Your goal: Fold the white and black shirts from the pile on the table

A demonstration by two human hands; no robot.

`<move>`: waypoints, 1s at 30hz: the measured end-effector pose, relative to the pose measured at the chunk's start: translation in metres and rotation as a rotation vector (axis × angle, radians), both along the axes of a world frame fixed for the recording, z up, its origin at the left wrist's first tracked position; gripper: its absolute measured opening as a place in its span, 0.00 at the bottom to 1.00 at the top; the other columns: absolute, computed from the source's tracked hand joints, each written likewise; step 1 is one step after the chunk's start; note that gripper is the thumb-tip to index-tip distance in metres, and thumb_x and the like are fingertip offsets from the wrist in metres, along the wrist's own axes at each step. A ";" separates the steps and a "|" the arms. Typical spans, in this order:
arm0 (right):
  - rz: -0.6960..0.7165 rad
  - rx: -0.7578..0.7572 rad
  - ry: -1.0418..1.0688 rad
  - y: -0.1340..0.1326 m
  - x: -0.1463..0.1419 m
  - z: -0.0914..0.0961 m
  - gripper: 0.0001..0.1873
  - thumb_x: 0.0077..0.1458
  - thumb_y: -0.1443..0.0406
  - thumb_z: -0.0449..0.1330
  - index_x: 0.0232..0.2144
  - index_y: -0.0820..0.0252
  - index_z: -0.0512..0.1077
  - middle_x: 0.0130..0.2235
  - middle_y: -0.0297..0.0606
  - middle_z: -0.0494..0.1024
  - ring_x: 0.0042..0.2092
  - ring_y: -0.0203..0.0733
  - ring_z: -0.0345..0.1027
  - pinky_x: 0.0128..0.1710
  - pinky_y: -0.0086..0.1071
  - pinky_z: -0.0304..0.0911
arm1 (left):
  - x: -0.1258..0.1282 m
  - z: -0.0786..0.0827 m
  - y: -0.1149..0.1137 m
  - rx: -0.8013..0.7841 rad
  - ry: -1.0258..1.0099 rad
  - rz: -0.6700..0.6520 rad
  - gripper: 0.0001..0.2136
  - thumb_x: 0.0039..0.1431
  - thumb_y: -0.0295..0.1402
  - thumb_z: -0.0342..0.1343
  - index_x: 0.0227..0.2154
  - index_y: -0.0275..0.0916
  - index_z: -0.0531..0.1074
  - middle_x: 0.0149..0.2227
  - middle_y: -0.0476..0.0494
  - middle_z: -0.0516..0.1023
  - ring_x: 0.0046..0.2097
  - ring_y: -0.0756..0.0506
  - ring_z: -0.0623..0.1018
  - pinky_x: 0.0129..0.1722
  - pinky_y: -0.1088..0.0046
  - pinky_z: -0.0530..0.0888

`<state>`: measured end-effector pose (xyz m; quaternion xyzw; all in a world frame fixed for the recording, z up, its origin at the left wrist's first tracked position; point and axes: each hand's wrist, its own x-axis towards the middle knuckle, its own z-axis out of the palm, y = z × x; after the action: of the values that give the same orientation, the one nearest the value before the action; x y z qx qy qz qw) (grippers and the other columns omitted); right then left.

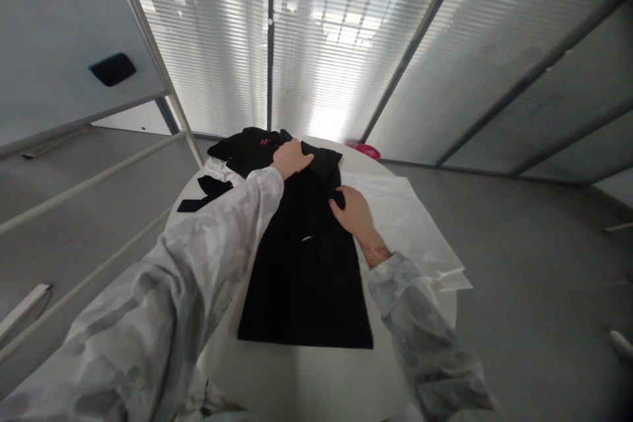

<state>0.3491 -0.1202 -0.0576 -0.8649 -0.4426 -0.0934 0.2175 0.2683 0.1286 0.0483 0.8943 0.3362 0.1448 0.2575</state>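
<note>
A long black garment (306,290) lies flat on the round white table (341,382), its straight hem toward me and its upper part folded over. My left hand (291,158) rests on that upper part, fingers curled into the cloth and thumb pointing right beside a folded flap (324,163). At the garment's right edge, my right hand (355,212) touches the fabric with thumb and forefinger apart. A small white mark (308,238) shows near the garment's middle. Beyond my left hand lies more bunched black cloth (244,148) with a small pink print.
White translucent sheets (405,224) lie on the table's right side, overhanging its edge. A black strap-like piece (205,194) is at the left. Something pink and mesh-like (366,150) shows at the far edge. A white metal frame (93,178) stands left; ribbed translucent panels (326,46) rise behind.
</note>
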 end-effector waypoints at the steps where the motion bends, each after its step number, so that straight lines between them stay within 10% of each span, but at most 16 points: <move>1: 0.002 -0.002 0.000 -0.001 0.001 0.000 0.25 0.71 0.56 0.58 0.63 0.61 0.74 0.65 0.54 0.79 0.65 0.62 0.72 0.69 0.53 0.64 | 0.007 0.001 0.004 -0.030 0.045 -0.004 0.21 0.67 0.48 0.67 0.49 0.34 0.79 0.35 0.36 0.86 0.45 0.37 0.88 0.53 0.62 0.80; 10: 0.004 0.005 -0.016 -0.001 0.004 -0.002 0.25 0.71 0.56 0.58 0.63 0.62 0.74 0.65 0.55 0.80 0.65 0.62 0.72 0.69 0.52 0.64 | 0.028 -0.015 0.017 -0.298 -0.022 0.101 0.08 0.61 0.33 0.70 0.40 0.35 0.82 0.29 0.39 0.85 0.37 0.42 0.87 0.49 0.64 0.80; 17: 0.045 0.026 -0.069 -0.001 0.008 -0.009 0.27 0.72 0.55 0.57 0.66 0.64 0.73 0.65 0.56 0.80 0.65 0.62 0.73 0.69 0.53 0.64 | 0.012 -0.020 0.036 -0.086 -0.208 0.257 0.10 0.67 0.41 0.63 0.47 0.44 0.80 0.54 0.40 0.87 0.57 0.38 0.84 0.57 0.62 0.78; 25: 0.114 0.038 -0.081 -0.002 0.006 -0.008 0.28 0.74 0.54 0.56 0.69 0.59 0.72 0.69 0.51 0.78 0.68 0.61 0.71 0.71 0.56 0.60 | 0.007 -0.021 0.037 0.086 -0.070 0.159 0.26 0.65 0.45 0.66 0.62 0.42 0.73 0.63 0.32 0.80 0.64 0.32 0.80 0.62 0.54 0.77; 30: 0.039 0.095 -0.031 0.001 0.009 -0.009 0.22 0.75 0.56 0.56 0.61 0.58 0.79 0.59 0.50 0.84 0.59 0.60 0.75 0.65 0.53 0.66 | 0.023 -0.026 0.040 0.391 -0.039 -0.182 0.30 0.66 0.39 0.62 0.69 0.40 0.70 0.71 0.33 0.74 0.73 0.32 0.71 0.74 0.55 0.66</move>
<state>0.3580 -0.1189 -0.0665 -0.8433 -0.4578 -0.1236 0.2530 0.2911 0.1691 0.0227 0.9509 0.2146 0.2006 0.0973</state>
